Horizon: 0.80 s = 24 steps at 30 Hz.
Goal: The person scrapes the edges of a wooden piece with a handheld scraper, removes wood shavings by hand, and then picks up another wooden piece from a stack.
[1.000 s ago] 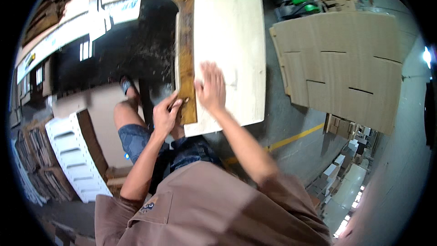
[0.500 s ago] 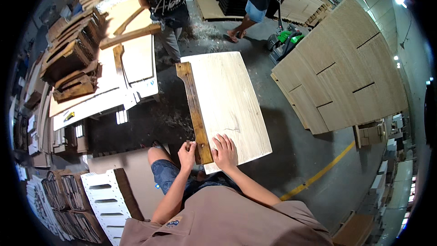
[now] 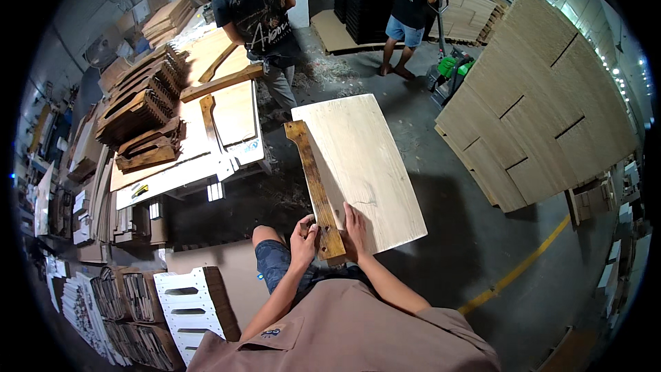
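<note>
A brown-stained wooden rail point(image 3: 313, 179), with a shaped far end and small holes, slants along the left side of a pale wood-grain board point(image 3: 375, 158) before me. My left hand point(image 3: 302, 244) is closed at the rail's left edge, near its close end. Its thumb and fingers pinch a small dark brown piece, mostly hidden, whose kind I cannot make out. My right hand point(image 3: 355, 235) rests against the rail's right edge, over the board, fingers stretched out and pointing away from me; its thumb is hidden.
At left, a worktable point(image 3: 241, 114) bears stacked brown wooden frames point(image 3: 141, 110). One person point(image 3: 258, 17) stands beside it; another holds a green pallet jack point(image 3: 449, 69). A tall panel stack point(image 3: 537, 110) stands at right. White slotted panels point(image 3: 186, 310) stand at lower left.
My right hand has gone from lying flat on the board to standing along the rail's edge. The rail's near end sits further over the board. My view has shifted, moving the surroundings.
</note>
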Motion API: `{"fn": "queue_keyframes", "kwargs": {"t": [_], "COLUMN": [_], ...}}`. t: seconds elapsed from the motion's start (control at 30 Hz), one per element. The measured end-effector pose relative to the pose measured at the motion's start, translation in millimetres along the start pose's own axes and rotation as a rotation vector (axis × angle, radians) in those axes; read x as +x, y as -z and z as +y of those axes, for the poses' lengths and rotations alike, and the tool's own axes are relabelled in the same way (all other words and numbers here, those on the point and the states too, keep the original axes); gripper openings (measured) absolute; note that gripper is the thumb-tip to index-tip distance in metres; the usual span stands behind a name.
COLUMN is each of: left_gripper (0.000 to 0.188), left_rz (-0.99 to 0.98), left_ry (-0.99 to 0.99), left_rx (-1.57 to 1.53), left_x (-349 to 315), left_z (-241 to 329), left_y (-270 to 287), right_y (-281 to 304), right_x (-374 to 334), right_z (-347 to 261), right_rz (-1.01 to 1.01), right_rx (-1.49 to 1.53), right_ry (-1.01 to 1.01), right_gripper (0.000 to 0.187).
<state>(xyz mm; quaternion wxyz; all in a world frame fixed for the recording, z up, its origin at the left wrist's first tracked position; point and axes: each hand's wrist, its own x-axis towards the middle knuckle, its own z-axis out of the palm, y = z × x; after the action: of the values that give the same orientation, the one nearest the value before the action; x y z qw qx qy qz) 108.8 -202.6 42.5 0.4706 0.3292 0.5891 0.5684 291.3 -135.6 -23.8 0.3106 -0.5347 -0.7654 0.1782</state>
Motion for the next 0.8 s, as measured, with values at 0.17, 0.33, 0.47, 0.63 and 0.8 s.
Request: {"fn": "queue_keyframes", "kwargs": {"t": [0.17, 0.33, 0.47, 0.63, 0.8], "left_gripper": [0.021, 0.024, 0.022, 0.042, 0.048], "left_rz": [-0.113, -0.217, -0.115, -0.074, -0.329], "left_ry": [-0.022, -0.012, -0.336, -0.532, 0.067], "left_rx": [0.003, -0.046, -0.101, 0.409, 0.667], "left_x": [-10, -10, 31, 66, 1], "left_z": [45, 111, 144, 105, 26], "left_y": [-7, -6, 15, 50, 54], "right_y": [7, 37, 63, 69, 21], "right_x": [45, 91, 124, 151, 189], "right_z": [-40, -80, -104, -118, -81], "right_rz": [0.076, 0.163, 0.337, 0.223, 0.121], "right_rx": [0.369, 0.516, 0.569, 0.970, 1.005], "right_ry": [0.185, 0.274, 0.426, -0.033, -0.390], "right_gripper": [0.065, 0.063, 0.033, 0.041, 0.046]}}
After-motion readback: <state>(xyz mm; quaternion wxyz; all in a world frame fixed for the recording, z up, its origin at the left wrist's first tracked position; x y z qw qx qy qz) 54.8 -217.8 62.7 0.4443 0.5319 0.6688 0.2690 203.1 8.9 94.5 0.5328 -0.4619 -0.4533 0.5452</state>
